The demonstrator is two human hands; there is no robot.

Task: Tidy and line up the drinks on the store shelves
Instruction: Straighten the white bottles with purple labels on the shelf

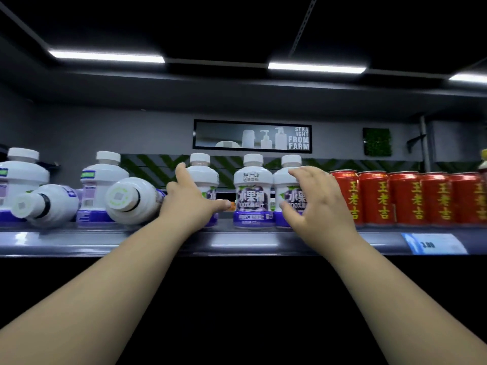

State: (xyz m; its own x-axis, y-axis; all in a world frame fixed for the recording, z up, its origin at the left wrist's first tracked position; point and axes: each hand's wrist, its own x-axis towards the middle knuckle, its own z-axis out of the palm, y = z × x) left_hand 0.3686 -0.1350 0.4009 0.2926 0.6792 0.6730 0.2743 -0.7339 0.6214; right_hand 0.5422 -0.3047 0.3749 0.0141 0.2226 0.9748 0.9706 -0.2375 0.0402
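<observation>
1. While both bare forearms reach up from the bottom of the view, the left hand [191, 200] and the right hand [315, 204] are raised in front of the glossy grey shelf edge [245, 242].
2. The left hand has its fingers spread and released; the thumb points right and the forefinger points up. It lies in front of a white plastic bottle with a purple label and a white cap [201, 185], which stands upright, but I cannot tell if the hand touches it.
3. The right hand is also loose, with curled fingers, and grasps nothing. It covers part of the rightmost upright white bottle [288, 191]; contact is not clear.
4. Between the two hands stands a third upright white bottle with the purple fruit label facing forward [253, 192], untouched.
5. On the shelf edge, at the right, sits a blue and white paper price tag [434, 243].
6. To the left of the left hand, a white bottle lying on its side [131, 200] shows its cap towards the camera. Further left a second toppled white bottle [43, 205] lies the same way.
7. Behind these two stand two more white bottles [101, 185], upright, with their labels turned away.
8. To the right of the right hand, a row of red metal cans with yellow characters [408, 197] stands upright, can beside can.
9. On the grey back wall hangs a black-framed sign [253, 135] with white bottle shapes.
10. Above, long white ceiling lamps [105, 57] shine.
</observation>
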